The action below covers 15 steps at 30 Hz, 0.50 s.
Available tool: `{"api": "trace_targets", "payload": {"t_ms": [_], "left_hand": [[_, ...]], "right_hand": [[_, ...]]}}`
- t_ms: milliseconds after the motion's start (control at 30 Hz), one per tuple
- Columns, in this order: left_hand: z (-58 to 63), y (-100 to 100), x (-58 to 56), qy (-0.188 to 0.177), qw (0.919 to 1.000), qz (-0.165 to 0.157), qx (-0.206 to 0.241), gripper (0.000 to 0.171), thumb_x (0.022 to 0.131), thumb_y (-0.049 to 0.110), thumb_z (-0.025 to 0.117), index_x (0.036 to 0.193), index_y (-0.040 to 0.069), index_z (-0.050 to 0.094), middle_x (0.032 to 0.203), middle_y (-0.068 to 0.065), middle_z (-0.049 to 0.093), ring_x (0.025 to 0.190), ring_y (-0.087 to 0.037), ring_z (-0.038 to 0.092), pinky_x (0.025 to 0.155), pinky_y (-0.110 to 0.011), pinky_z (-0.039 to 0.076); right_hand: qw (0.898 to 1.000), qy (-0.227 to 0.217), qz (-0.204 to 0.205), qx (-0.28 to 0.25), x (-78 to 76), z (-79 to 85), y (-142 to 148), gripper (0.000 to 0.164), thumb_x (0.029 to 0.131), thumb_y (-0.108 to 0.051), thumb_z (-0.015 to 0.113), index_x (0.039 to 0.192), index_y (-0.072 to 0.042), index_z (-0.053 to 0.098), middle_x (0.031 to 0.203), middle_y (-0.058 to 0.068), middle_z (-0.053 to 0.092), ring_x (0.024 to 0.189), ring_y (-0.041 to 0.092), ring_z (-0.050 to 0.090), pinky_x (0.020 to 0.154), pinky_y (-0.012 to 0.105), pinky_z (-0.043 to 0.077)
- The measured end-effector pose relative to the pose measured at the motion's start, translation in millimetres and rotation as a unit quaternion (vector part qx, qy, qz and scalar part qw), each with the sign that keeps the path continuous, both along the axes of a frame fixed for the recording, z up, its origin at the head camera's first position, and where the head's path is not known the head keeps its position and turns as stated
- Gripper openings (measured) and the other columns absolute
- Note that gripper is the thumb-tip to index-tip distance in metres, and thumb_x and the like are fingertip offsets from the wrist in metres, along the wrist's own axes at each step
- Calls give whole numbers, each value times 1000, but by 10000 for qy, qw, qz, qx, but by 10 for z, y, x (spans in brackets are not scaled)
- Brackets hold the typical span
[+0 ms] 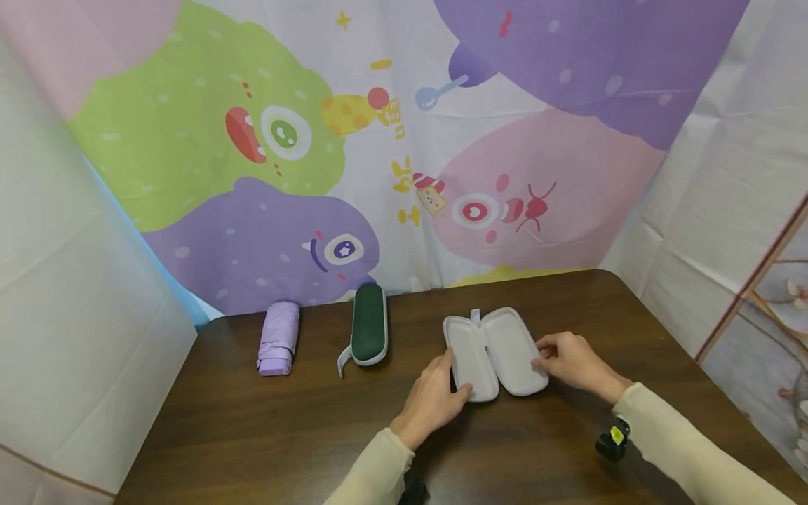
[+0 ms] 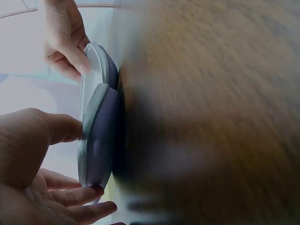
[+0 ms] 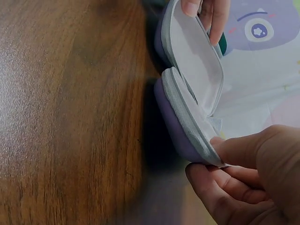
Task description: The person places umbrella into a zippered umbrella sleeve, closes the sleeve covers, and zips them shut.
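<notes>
An eyeglass case (image 1: 514,347) lies spread open on the table, its pale grey lining facing up and a small loop strap at its far end. Purple shows on its outer shell (image 3: 176,124) in the right wrist view, edged with a grey zip band. My left hand (image 1: 431,396) holds the left half by its outer side, thumb at the near end and fingers along the edge. On the other side, my right hand (image 1: 576,363) pinches the rim of the right half between thumb and fingers. Nothing lies inside either half.
Left of the case, a dark green zip case (image 1: 369,324) with a grey strap lies near the back of the brown table (image 1: 265,442). Farther left is a folded lilac umbrella (image 1: 279,337). A cartoon-printed cloth (image 1: 404,252) hangs behind the table.
</notes>
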<state>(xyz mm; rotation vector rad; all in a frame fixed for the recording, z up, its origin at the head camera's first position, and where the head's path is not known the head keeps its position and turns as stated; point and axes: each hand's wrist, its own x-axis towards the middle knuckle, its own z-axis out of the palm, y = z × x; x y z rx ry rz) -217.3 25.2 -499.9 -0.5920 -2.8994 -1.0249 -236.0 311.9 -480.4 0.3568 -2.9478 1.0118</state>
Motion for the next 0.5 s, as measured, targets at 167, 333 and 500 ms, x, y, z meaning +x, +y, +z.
{"api": "trace_targets", "payload": {"t_ms": [167, 333, 500], "left_hand": [[6, -28, 9, -64, 10000, 30, -51, 70, 94, 25, 74, 149, -8, 46, 145, -26, 57, 131, -37, 59, 106, -49, 51], [12, -57, 9, -93, 9997, 194, -83, 61, 94, 23, 73, 143, -7, 53, 139, -25, 62, 127, -36, 63, 103, -49, 53], [39, -104, 11, -74, 9992, 376, -95, 53, 94, 21, 73, 138, -5, 58, 134, -24, 66, 121, -35, 67, 99, -49, 55]], "right_hand": [[10000, 9, 30, -74, 4, -16, -15, 27, 87, -13, 80, 103, 8, 74, 85, 5, 70, 76, 14, 60, 63, 26, 50], [9994, -94, 62, -315, 24, -33, -44, 20, 89, -13, 79, 99, 5, 75, 82, 4, 71, 72, 13, 63, 59, 24, 52], [9971, -359, 129, -661, 40, -14, -88, 17, 90, -9, 77, 98, 6, 75, 82, 7, 73, 70, 16, 69, 59, 26, 58]]}}
